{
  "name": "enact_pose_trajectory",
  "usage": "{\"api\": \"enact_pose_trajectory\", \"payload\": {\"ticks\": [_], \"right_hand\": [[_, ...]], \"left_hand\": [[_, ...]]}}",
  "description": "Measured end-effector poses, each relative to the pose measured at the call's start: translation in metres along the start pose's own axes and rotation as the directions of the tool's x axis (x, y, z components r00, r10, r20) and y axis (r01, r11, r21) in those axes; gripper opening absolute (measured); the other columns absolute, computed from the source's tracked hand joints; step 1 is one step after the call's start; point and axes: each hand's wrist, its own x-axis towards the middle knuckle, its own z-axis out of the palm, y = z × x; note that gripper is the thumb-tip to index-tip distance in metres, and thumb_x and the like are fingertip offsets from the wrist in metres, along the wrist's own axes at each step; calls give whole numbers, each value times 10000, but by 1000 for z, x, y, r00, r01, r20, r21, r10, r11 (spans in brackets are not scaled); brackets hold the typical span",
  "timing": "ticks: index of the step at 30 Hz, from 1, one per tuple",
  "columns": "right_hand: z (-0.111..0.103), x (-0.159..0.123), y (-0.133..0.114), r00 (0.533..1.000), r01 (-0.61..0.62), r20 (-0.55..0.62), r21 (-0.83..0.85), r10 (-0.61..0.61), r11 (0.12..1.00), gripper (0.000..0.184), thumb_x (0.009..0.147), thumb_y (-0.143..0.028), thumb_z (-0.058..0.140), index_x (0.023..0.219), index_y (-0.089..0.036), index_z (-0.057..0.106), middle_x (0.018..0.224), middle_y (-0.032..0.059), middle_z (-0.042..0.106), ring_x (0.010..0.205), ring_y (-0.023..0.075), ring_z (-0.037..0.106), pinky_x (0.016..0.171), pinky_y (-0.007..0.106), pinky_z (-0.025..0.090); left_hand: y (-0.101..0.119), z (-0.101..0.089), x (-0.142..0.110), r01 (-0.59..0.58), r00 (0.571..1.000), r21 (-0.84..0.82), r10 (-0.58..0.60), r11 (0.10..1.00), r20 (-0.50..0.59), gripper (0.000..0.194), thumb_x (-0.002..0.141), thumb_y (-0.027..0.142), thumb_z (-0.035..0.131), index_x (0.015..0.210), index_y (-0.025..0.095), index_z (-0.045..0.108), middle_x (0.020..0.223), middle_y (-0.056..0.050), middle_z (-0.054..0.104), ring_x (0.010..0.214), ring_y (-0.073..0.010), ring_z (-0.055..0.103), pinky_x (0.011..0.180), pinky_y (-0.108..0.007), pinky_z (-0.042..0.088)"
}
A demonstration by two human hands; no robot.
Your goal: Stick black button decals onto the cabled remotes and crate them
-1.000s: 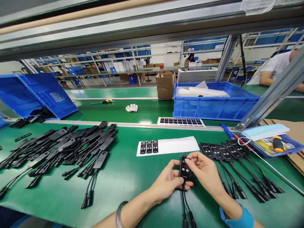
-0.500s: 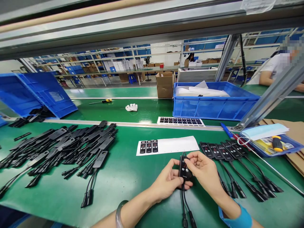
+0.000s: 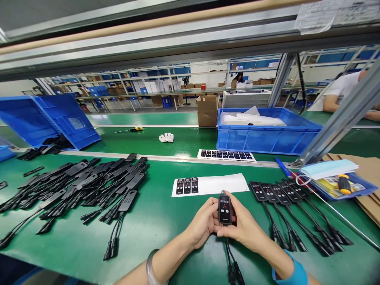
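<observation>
A small black controller (image 3: 225, 209) with a printed front label and two cables hanging down is held upright between my hands. My left hand (image 3: 204, 219) grips its left side, fingers partly behind it. My right hand (image 3: 245, 221) closes on its right edge, thumb near the bottom. Just beyond lies a white label sheet (image 3: 221, 185) with three black labels at its left end. To the right, several labelled controllers (image 3: 280, 194) lie in a fanned row, cables toward me. A large heap of black controllers (image 3: 86, 178) covers the table on the left.
A full label strip (image 3: 225, 154) lies by the metal rail. Behind it stand a blue bin (image 3: 267, 136) and a cardboard box (image 3: 207, 111). A screwdriver (image 3: 130, 130) and white glove (image 3: 166, 137) lie farther left. At right is a blue tray (image 3: 360, 180) near a slanted metal post.
My right hand has moved from pressing the controller's front face to holding its right edge. The controller has shifted slightly left and up, and its whole label now shows.
</observation>
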Motion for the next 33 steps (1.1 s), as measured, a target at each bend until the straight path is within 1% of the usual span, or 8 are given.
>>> {"api": "enact_pose_trajectory", "payload": {"ticks": [7,16,19,21,23,26,29,33], "right_hand": [[-5,1,-3,995,70,-65,-90,-76,993,548,887,-394,428,1402,-212,383,1286,98,560,1125,241,555,982,431,432],[1,3,-5,981,154,-54,-381,-188,912,675,858,-358,494,1459,-218,222,1310,129,453,1128,244,529,910,378,497],[-9,7,-2,970,186,-23,-561,-240,806,646,828,-284,506,1420,-156,282,1276,154,452,1148,259,494,961,396,455],[-22,13,1,970,119,-61,-724,-235,680,605,789,-234,525,1360,-103,374,1215,189,495,1122,322,486,938,479,441],[-34,22,2,967,12,-121,-857,-223,514,594,733,-141,537,1315,-80,437,1226,222,501,1104,388,466,875,550,431],[-38,43,-2,973,4,-96,-902,-211,432,590,713,-26,467,1292,-138,488,1270,195,502,1097,387,468,830,542,429],[-18,74,-12,979,150,35,-795,-202,588,447,782,-49,448,1198,-151,577,1140,158,577,1044,299,532,871,445,439],[26,116,-20,969,211,64,-715,-237,666,300,832,-121,490,1094,-101,634,1010,148,612,967,247,578,877,360,447]], "left_hand": [[-7,2,3,-17,999,161,22,987,-29,406,799,490,579,997,195,382,803,-59,682,628,-193,689,612,-305,543],[-6,-1,7,-35,998,85,39,996,-51,436,820,528,534,1060,189,403,853,-62,663,733,-183,677,696,-317,521],[-3,-4,7,-79,997,258,78,963,14,460,869,487,441,1200,170,401,900,-87,645,768,-196,650,739,-368,512],[1,-8,4,-200,974,577,225,792,29,405,878,374,447,1238,189,424,977,-97,628,826,-206,617,762,-369,497],[9,-13,1,-230,920,886,386,403,63,350,853,202,447,1202,198,481,1053,-107,604,920,-228,576,811,-367,469],[25,-24,-3,93,884,987,467,-135,-19,405,780,0,351,1115,120,543,1101,-175,567,1015,-289,528,867,-412,424],[37,-36,-5,343,840,907,513,-243,-180,422,770,-47,255,1053,16,562,1041,-265,560,1001,-358,538,845,-500,412],[37,-47,-2,428,811,867,531,-256,-244,383,802,-28,272,1015,22,586,983,-260,590,961,-365,572,804,-530,439]]}}
